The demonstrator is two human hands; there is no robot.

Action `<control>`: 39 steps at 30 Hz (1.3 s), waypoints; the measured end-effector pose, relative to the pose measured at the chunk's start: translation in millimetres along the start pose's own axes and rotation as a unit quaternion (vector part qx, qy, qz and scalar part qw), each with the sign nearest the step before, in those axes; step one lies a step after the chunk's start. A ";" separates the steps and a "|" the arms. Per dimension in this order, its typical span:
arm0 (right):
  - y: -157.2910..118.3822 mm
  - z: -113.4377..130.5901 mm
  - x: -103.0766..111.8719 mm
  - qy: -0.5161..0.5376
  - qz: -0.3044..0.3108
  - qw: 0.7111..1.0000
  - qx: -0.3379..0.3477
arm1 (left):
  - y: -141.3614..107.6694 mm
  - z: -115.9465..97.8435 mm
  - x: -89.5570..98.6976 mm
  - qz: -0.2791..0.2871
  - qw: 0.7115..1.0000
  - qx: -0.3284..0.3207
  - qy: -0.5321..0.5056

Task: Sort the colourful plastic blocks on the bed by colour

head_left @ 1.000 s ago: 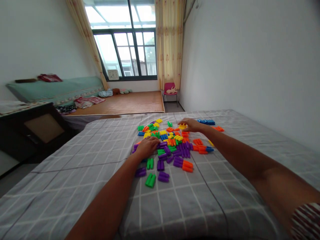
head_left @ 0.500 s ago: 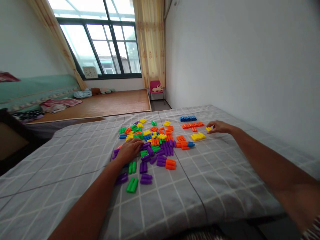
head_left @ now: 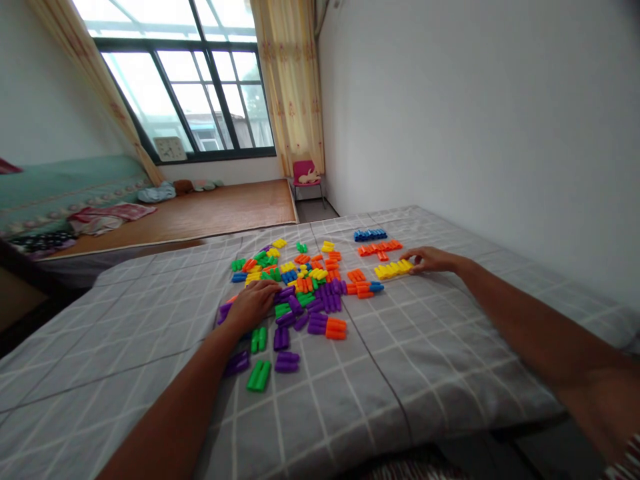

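Plastic double-tube blocks (head_left: pixel 330 297) — purple, green, orange, yellow, blue — lie in a loose pile. To their right is a straight yellow row (head_left: pixel 393 269) of ridged tubes, its near-right end pinched by the right hand (head_left: pixel 434 259). The left hand (head_left: pixel 255 304) lies palm-down at the pile's left edge; whether it grips anything, I cannot tell. A grey checked bedsheet (head_left: pixel 320 400) spreads beneath; beyond are a window (head_left: pixel 175 87), patterned curtain (head_left: pixel 293 87) and pink chair (head_left: pixel 303 167).
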State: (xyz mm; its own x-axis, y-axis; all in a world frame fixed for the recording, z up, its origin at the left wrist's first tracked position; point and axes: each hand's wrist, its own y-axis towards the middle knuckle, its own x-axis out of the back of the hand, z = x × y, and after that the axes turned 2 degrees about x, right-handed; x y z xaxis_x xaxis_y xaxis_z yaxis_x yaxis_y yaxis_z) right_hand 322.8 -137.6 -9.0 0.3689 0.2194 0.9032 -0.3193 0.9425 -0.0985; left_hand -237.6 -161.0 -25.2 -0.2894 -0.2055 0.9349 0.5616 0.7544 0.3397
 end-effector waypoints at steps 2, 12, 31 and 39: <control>-1.0 5.9 0.5 0.006 0.009 1.000 -0.001 | 0.1 1.0 -1.3 -0.004 1.000 -0.002 0.001; 43.8 87.1 6.2 -0.036 -0.100 0.989 0.105 | -1.3 -5.3 -0.5 -0.008 1.000 0.010 -0.002; 196.8 186.1 -57.9 -0.073 -0.134 0.981 0.123 | -5.3 -6.5 2.6 -0.009 1.000 0.012 -0.023; 130.6 141.1 -40.3 0.011 -0.099 0.971 0.218 | -3.1 -5.0 -2.0 -0.006 1.000 0.003 -0.006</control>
State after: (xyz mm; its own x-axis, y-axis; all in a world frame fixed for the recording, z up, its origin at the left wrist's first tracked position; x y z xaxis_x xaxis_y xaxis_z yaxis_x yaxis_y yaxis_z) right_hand 143.0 -58.9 0.6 0.4778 0.0556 0.8767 -0.5782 0.7713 0.2661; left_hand -234.9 -166.0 -27.6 -0.3056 -0.2065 0.9295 0.5541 0.7553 0.3500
